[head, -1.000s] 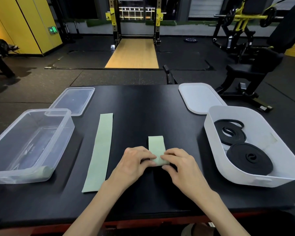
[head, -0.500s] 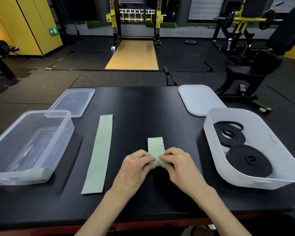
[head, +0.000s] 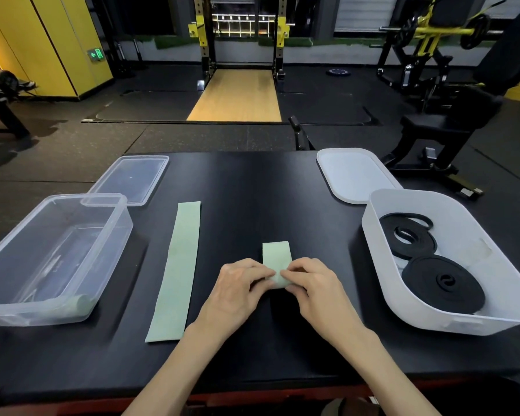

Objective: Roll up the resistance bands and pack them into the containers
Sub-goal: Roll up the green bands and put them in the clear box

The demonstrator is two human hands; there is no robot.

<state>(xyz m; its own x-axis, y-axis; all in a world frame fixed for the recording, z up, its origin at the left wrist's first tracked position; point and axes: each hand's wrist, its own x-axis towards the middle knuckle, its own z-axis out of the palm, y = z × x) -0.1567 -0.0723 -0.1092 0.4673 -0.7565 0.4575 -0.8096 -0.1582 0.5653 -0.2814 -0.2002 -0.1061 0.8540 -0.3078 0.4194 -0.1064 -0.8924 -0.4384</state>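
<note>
Fingers (head: 293,273) of the left hand (head: 237,292) and right hand (head: 317,291) pinch a mostly rolled green band (head: 276,258) mid-table. 1 flat band (head: 177,265) waits beside it; 1 green roll (head: 80,303) sits in the clear tub (head: 114,259), 2 black rolls (head: 442,283) in the white tub (head: 403,304).

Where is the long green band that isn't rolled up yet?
In the head view, the flat green band lies on the table, left of centre, between the clear container and the left hand.

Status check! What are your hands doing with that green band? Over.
Left hand and right hand both pinching the part-rolled green band. Short tail not yet rolled. Second green band flat on table, untouched. Nothing in the way.
</note>
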